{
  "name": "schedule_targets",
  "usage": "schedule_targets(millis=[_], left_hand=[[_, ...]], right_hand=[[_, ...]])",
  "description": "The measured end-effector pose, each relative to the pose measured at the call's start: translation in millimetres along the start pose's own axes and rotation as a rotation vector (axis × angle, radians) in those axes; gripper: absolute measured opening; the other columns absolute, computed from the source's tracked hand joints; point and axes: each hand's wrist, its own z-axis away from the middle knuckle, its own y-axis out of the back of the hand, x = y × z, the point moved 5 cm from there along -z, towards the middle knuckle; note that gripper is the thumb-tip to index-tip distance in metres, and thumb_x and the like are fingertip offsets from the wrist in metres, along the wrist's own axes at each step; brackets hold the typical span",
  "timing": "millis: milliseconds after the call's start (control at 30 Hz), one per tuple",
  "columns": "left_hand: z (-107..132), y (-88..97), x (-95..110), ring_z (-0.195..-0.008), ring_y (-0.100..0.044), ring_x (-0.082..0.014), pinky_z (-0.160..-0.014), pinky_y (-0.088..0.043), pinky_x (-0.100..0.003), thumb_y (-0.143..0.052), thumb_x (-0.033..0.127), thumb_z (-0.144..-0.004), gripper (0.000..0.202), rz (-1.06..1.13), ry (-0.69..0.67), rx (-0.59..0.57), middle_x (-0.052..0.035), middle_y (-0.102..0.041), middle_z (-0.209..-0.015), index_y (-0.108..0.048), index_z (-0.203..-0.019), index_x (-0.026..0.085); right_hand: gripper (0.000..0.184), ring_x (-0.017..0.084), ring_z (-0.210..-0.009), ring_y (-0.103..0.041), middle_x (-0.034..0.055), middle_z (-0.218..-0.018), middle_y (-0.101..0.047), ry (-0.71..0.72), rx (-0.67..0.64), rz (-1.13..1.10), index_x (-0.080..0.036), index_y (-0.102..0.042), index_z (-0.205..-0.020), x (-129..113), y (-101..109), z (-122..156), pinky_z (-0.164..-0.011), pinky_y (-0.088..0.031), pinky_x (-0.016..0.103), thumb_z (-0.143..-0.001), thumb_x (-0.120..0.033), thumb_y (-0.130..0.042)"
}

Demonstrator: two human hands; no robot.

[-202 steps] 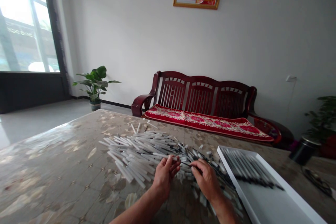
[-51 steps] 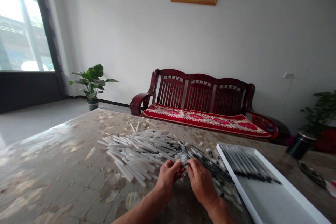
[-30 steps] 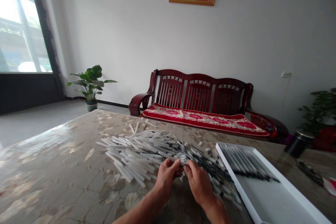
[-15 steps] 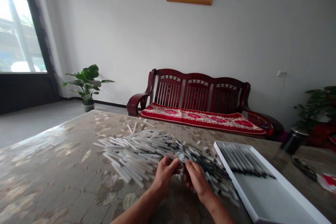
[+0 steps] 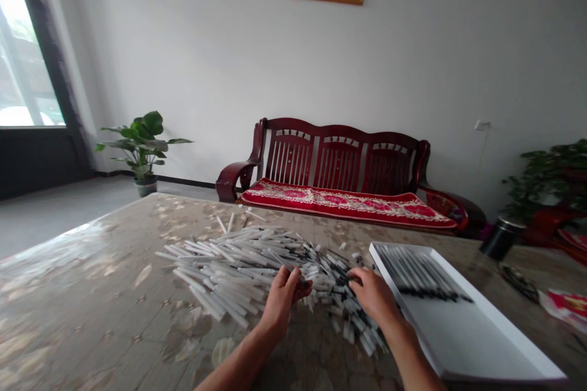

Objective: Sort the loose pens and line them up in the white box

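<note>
My left hand [image 5: 285,293] is closed, thumb against fingers, around what looks like a translucent white pen barrel; its fingers hide most of it. Just left of that hand spreads a heap of white pen barrels [image 5: 224,284]. To the right, my right hand [image 5: 373,294] reaches down with pinched fingertips into a pile of black pen parts [image 5: 337,269]. Whatever those fingertips grip is too small to make out. Clear pen caps [image 5: 358,324] lie scattered below and beside the right hand.
At the right, a white shallow box [image 5: 481,342] holds a row of assembled pens [image 5: 422,272]. Behind it stand a black cylinder [image 5: 502,238] and a cable [image 5: 518,281]. The patterned table [image 5: 114,299] reaches toward a red wooden bench [image 5: 339,159].
My hands were together over the pile and are now apart. The right hand has moved right to the black parts; the left has shifted slightly left. The view has turned slightly right.
</note>
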Motion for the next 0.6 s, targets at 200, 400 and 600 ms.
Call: schedule_targets(millis=[200,400,600], left_hand=[[-1.9,1.5,4.4,-0.064,-0.059,-0.0152,-0.058,-0.046,-0.025,-0.049,0.047,-0.084,0.032,-0.478,-0.238,-0.063,0.0012,-0.061,-0.072,-0.062,-0.095,0.020],[0.9,3.6,10.3,-0.084,-0.063,-0.0191,-0.076,-0.047,-0.027,-0.047,0.037,-0.089,0.029,-0.800,-0.389,-0.048,-0.0032,-0.069,-0.084,-0.071,-0.097,0.022],[0.3,5.7,12.7,-0.086,-0.064,-0.0184,-0.078,-0.046,-0.026,-0.051,0.024,-0.086,0.030,-1.083,-0.400,-0.057,-0.0040,-0.066,-0.092,-0.073,-0.106,0.027]], right_hand=[[0.024,0.020,-0.099,-0.065,0.0032,-0.102,-0.068,0.091,-0.069,0.070,-0.027,-0.073,-0.100,-17.4,-3.9,5.8,-0.081,-0.043,0.026,-0.082,-0.021,-0.059],[0.013,0.022,-0.097,-0.063,0.0039,-0.094,-0.069,0.213,0.007,0.124,-0.024,-0.070,-0.085,-35.3,-11.6,11.6,-0.081,-0.043,0.028,-0.078,-0.016,-0.063],[0.013,0.021,-0.087,-0.066,0.0044,-0.090,-0.071,0.174,0.182,-0.286,-0.023,-0.066,-0.088,-26.0,-2.9,2.0,-0.078,-0.048,0.029,-0.082,-0.019,-0.056]])
